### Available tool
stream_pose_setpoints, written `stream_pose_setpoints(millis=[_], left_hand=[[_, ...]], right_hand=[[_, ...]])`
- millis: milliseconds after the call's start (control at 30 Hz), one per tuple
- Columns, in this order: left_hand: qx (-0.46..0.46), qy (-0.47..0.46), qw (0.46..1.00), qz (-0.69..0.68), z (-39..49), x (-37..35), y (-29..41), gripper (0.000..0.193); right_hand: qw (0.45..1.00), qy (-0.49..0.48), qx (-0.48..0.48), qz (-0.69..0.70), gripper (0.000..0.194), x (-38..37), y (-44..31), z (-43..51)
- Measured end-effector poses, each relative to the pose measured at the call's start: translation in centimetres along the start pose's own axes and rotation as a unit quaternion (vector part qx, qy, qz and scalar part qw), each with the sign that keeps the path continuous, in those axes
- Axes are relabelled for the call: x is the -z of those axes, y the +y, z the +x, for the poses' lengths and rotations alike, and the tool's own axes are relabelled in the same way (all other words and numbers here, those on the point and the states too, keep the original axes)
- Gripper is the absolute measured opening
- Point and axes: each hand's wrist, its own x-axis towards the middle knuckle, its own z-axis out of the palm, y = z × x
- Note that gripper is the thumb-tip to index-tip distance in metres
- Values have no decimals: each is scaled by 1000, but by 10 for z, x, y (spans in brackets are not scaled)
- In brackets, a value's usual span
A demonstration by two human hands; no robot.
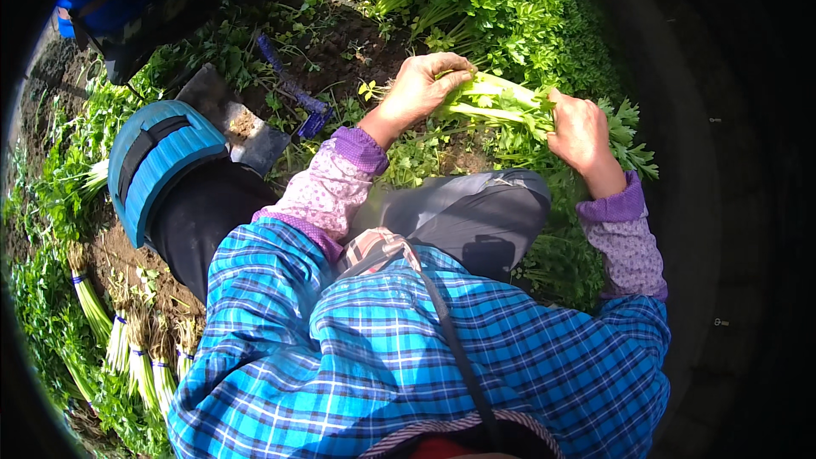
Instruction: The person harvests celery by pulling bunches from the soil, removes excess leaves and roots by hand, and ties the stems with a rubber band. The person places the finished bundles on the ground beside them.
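Note:
Stretched between my two hands is a loose bunch of celery (500,102), lying roughly level above the soil. The fingers of my left hand (433,80) close around the stalks near their root end. My right hand (581,131) grips the same bunch at its leafy end, with leaves sticking out beyond the fist to the right. Pale green stalks show between the hands. The palms and parts of the stalks under the fingers are hidden.
Uncut celery (510,6) grows densely ahead. Tied celery bunches (140,357) lie at lower left. Beside my padded knee are a flat metal blade (255,134) and a blue-wrapped handle (293,86). Another person (146,0) is at upper left.

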Motion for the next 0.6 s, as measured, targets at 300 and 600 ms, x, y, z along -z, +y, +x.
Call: stream_pose_setpoints(millis=[300, 600], left_hand=[[245, 313, 907, -144, -8, 115, -10, 18], [146, -75, 986, -39, -5, -1, -19, 21]], right_hand=[[993, -6, -119, -16, 39, 8, 30, -26], [998, 26, -49, -11, 33, 10, 3, -7]])
